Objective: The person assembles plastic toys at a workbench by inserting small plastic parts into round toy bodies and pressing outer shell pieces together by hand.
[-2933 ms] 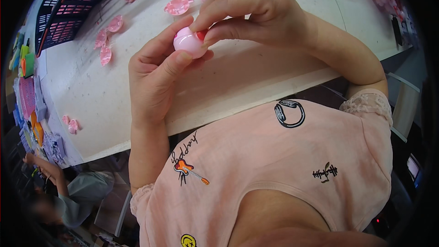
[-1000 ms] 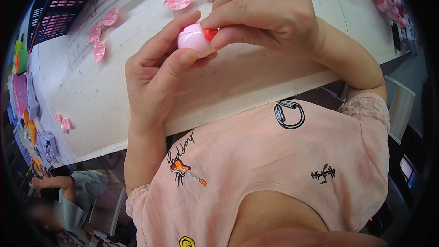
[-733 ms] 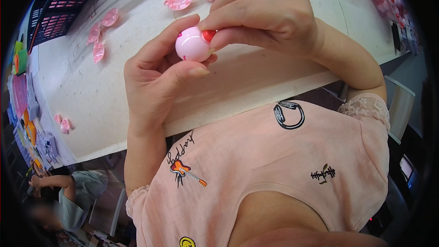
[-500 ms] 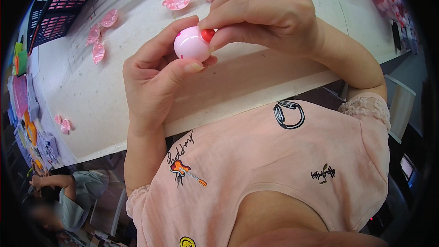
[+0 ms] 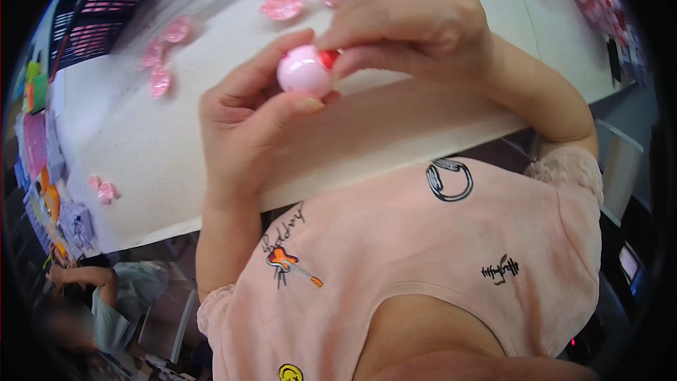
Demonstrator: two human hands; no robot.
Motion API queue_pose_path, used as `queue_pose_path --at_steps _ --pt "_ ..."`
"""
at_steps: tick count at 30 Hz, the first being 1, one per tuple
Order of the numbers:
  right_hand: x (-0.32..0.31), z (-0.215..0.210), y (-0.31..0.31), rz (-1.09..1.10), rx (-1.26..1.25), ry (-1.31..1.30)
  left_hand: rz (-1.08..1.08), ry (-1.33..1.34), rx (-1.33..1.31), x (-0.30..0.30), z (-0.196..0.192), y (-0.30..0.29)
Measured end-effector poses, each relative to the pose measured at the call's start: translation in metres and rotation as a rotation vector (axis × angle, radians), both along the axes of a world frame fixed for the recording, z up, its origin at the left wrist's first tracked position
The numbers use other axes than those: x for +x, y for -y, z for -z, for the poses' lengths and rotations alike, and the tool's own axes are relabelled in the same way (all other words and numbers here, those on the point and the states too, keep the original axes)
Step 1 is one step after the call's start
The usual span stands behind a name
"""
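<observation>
One ball (image 5: 303, 70), upper centre, looks light, stiff and slippery, best held round its sides as the left hand (image 5: 243, 118) grips it, the right hand (image 5: 416, 28) pinching its red part (image 5: 328, 59).

Pink ball (image 5: 302, 73): hard plastic by the look, smooth, glossy, I can see a white highlight on it. Red piece (image 5: 328, 58) against it: shiny, plastic-looking too. Open pink shell (image 5: 283, 5): plastic, glossy. Worktop (image 5: 395, 116): pale, smooth, mostly matt, a bit marked. Basket (image 5: 88, 32): dark plastic lattice. Shirt (image 5: 416, 240): matt cloth, soft creases; sleeve trim (image 5: 570, 168): lacy, textured fabric.
</observation>
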State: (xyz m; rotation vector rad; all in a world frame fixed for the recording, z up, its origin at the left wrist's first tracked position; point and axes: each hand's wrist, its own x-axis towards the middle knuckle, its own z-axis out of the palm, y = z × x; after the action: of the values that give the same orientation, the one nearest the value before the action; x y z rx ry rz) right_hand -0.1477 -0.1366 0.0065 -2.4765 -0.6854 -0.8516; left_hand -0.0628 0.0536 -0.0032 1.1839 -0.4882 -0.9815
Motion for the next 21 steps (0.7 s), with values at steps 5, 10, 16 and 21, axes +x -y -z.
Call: queue_pose_path --at_steps 5,10,16,21 --pt "0.001 -0.001 0.003 0.009 0.142 -0.082 0.087 0.000 0.123 0.004 -0.004 0.002" --pt "0.002 -0.001 -0.005 -0.046 0.503 -0.270 0.107 -0.095 0.052 0.002 -0.003 0.002" --pt "-0.009 -0.001 -0.007 -0.097 0.538 -0.281 0.163 -0.091 0.060 -0.006 -0.005 0.001" --pt "-0.005 0.003 0.000 -0.034 0.513 -0.306 0.071 -0.062 0.017 -0.003 0.001 0.009"
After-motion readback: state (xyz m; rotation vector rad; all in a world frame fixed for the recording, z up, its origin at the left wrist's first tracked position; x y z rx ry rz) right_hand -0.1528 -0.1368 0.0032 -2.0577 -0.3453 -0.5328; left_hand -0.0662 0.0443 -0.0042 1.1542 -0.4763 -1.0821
